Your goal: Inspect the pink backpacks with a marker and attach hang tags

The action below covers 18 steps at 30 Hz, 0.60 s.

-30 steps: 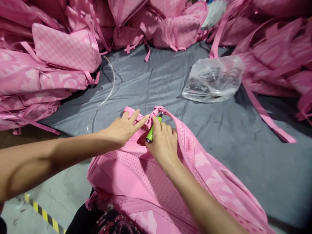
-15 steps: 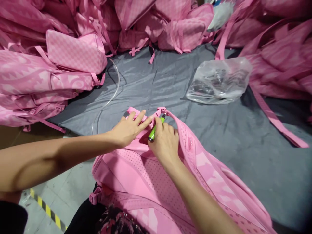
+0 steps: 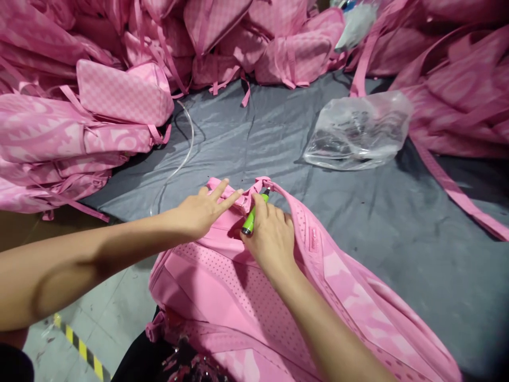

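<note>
A pink backpack (image 3: 222, 286) lies in front of me, its dotted back panel and shoulder straps facing up. My right hand (image 3: 274, 233) is closed around a lime-green pen-like tool (image 3: 249, 220) with a black end and a dark, narrow tip. That tip points away from me, beside the pink top handle (image 3: 260, 184) of the backpack. On the left, my left hand (image 3: 202, 212) rests at the backpack's top edge with its fingers stretched and spread. Part of the strap bunches between the two hands. The right fingertips are partly hidden.
A dark grey cloth (image 3: 278, 127) covers the table. On it lies a clear plastic bag (image 3: 358, 132) with dark contents. Pink backpacks (image 3: 123, 93) are piled left, back and right. A clear tube (image 3: 186, 154) curves at left. Yellow-black tape (image 3: 81, 347) marks the floor.
My left hand has shifted slightly left, away from the right hand, uncovering more of the strap. The right hand keeps the green tool in nearly the same place.
</note>
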{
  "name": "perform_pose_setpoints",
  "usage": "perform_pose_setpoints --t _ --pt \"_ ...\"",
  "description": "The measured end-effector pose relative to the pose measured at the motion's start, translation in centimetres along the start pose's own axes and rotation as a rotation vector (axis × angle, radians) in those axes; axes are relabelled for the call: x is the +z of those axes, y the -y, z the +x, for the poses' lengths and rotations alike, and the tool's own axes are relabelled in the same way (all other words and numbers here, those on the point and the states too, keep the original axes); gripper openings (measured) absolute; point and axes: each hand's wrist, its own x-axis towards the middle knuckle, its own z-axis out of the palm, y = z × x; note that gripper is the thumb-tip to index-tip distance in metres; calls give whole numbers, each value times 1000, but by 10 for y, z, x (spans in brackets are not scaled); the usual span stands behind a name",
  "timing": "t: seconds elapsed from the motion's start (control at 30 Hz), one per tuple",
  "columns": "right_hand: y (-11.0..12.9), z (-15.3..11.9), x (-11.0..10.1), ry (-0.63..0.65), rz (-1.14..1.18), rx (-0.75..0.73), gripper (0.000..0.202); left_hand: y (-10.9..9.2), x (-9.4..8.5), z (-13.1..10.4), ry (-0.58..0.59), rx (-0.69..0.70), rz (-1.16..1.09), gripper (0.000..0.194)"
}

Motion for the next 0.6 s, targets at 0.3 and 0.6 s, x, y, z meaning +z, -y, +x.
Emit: perform_pose_setpoints --t 0.3,0.6 --pt "-6 3 4 -41 34 -30 70 13 11 1 -17 -4 -147 102" --pt "2 -29 -20 -208 635 -253 27 16 17 -1 -9 -80 -306 97"
